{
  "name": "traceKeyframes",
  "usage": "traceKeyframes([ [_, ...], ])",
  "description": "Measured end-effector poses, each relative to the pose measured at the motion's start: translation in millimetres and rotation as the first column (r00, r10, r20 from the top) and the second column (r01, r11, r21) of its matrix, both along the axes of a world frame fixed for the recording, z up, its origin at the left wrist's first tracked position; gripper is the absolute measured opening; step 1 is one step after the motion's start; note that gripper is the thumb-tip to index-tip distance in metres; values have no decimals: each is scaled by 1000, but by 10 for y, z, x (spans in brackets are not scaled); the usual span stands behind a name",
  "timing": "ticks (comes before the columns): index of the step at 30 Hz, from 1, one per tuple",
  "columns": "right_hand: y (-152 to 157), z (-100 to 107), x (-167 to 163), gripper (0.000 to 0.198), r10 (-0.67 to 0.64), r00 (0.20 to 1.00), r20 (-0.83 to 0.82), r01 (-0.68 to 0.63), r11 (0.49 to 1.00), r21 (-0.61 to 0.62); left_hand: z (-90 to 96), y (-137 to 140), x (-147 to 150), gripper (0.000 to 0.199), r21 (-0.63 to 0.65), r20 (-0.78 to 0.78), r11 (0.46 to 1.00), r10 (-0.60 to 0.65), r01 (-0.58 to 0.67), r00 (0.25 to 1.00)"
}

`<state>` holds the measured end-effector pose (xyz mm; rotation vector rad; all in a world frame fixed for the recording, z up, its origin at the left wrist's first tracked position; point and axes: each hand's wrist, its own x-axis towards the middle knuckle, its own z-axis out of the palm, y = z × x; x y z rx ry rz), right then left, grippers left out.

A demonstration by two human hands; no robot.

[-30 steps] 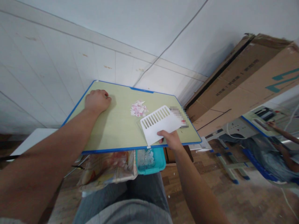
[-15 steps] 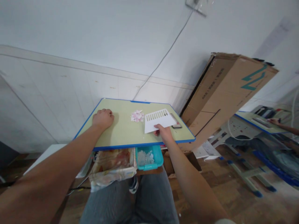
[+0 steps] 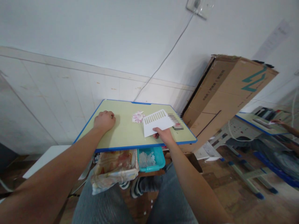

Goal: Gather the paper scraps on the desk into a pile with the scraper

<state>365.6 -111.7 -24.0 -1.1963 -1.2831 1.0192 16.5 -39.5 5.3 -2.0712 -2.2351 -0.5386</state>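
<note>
In the head view, a pale-green, blue-edged counter [image 3: 123, 133] stands against a white wall [image 3: 93, 31], a cardboard box [image 3: 224, 93] at its right. The left hand [image 3: 104, 120] rests there, fingers curled inward. The right hand [image 3: 162, 135] holds a white slotted card [image 3: 149, 129] over the counter, near paper scraps [image 3: 138, 117].

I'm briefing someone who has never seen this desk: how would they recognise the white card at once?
Find the pale green tabletop by the wall. Over its right half, the person's right grip holds the white card, beside a heap of pinkish paper scraps. Unlike those, it is one flat sheet with a row of slots.
</note>
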Motion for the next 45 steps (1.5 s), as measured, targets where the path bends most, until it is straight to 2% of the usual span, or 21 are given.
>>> traceKeyframes([
  [8, -67, 62, -43, 14, 20, 997, 76, -17, 999, -44, 18, 29, 53, 56, -18, -58, 1000, -6, 5, 998],
  [15, -118, 181, -175, 16, 82, 988, 133, -72, 994, -80, 9, 14, 55, 52, 12, -17, 1000, -3, 3, 1000],
  [27, -189, 208, -558, 9, 237, 967, 93, -225, 966, -124, -8, -9, 71, 48, 0, -31, 1000, 22, -22, 999],
  [32, -192, 226, -493, 20, 131, 990, 55, -126, 989, -83, 67, 114, 0, 46, -37, -100, 999, -29, 26, 995],
  [37, -201, 218, -307, 26, 41, 990, 133, -29, 995, -93, 142, 506, -26, 47, -46, -68, 998, -47, 44, 997],
  [41, -242, 199, -242, 25, 37, 985, 170, -16, 992, -123, 67, 743, 39, 51, 41, 25, 998, -56, 55, 998],
  [45, -329, 198, -280, 29, 8, 971, 238, 21, 993, -120, -17, 776, 51, 50, 53, 74, 995, -90, 86, 993],
])
